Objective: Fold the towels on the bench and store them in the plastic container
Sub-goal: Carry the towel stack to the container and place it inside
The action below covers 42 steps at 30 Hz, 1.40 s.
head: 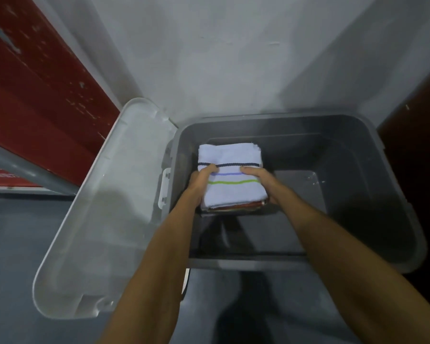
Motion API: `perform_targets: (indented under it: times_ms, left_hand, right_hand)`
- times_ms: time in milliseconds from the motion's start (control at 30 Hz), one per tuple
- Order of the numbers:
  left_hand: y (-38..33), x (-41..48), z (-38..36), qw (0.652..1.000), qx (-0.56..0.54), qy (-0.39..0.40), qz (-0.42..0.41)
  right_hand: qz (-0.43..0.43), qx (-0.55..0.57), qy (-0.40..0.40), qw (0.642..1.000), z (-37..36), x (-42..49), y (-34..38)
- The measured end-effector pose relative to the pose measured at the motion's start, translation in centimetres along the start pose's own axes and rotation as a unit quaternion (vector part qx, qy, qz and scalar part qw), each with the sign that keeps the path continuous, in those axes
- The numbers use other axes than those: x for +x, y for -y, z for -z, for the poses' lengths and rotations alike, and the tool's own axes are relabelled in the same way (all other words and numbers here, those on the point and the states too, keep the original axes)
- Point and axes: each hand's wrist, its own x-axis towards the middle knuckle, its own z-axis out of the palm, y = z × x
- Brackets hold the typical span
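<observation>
A stack of folded towels point(230, 187) is inside the grey plastic container point(358, 265), toward its left side. The top towel is white with dark, blue and green stripes, and reddish towels show at the stack's bottom edge. My left hand point(201, 181) grips the stack's left side with the thumb on top. On the right side my right hand point(262, 181) holds it the same way, thumb over the top towel. Whether the stack rests on the container floor I cannot tell.
The container's translucent lid point(104, 219) leans open against its left side. A pale wall stands directly behind the container. A red panel point(42, 95) is at the far left, a dark surface at the right. The floor is grey.
</observation>
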Motion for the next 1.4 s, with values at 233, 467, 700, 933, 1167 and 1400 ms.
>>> perform_targets:
  times_ms: [233, 467, 700, 933, 1167, 1400]
  left_hand:
    - [1.1, 1.8, -0.3, 0.999, 0.021, -0.026, -0.027]
    - [1.4, 2.3, -1.2, 0.996, 0.057, -0.064, -0.023]
    - [3.1, -0.4, -3.4, 0.847, 0.377, -0.275, -0.254]
    - [4.0, 2.1, -2.7, 0.57, 0.738, -0.083, -0.352]
    - [3.9, 4.4, -1.0, 0.644, 0.686, -0.12, -0.316]
    - [4.1, 6.3, -1.3, 0.6, 0.717, -0.17, -0.31]
  right_hand:
    - [-0.022, 0.002, 0.006, 1.0, 0.5, 1.9, -1.3]
    - [-0.03, -0.001, 0.0, 1.0, 0.5, 3.6, -2.9]
    - [0.009, -0.052, -0.048, 0.997, -0.5, 4.7, -3.6]
    - [0.031, -0.321, -0.171, 0.931, -0.8, 2.6, -1.4]
    - [0.296, -0.622, -0.274, 0.671, -4.5, 1.4, -2.3]
    - [0.214, -0.672, -0.223, 0.673, -3.5, 4.0, -7.0]
